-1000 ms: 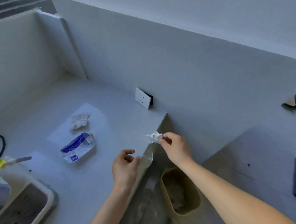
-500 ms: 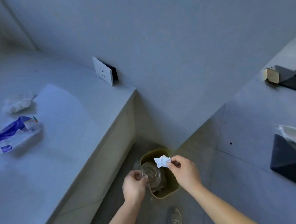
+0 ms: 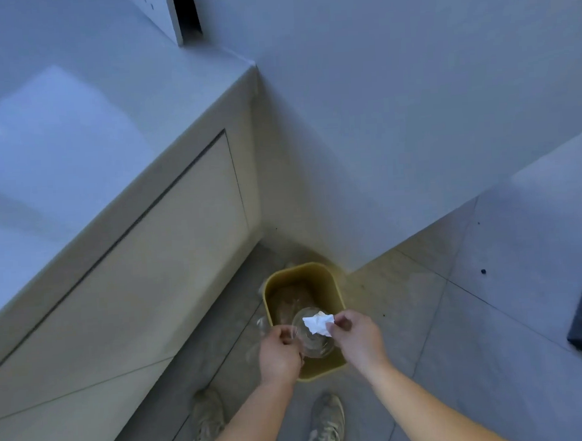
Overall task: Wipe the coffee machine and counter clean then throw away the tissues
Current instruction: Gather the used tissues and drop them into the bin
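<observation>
Pale grey stone counter [image 3: 73, 138] at left, its visible stretch bare; coffee machine out of frame, so wiping can't be checked. Judging by the pose, this is the disposal stage, drop not yet made. Mustard-yellow rectangular plastic bin [image 3: 334, 286] on floor by the wall corner, long axis running away from the feet, mouth up. Left hand [image 3: 280, 354] curled around a clear ribbed plastic cup [image 3: 313, 335], mouth roughly toward camera, over the bin's near end. Right hand [image 3: 356, 339] pinches a crumpled white tissue wad [image 3: 318, 324] between thumb and fingertips, over the cup and bin; its long axis lies left-right.
</observation>
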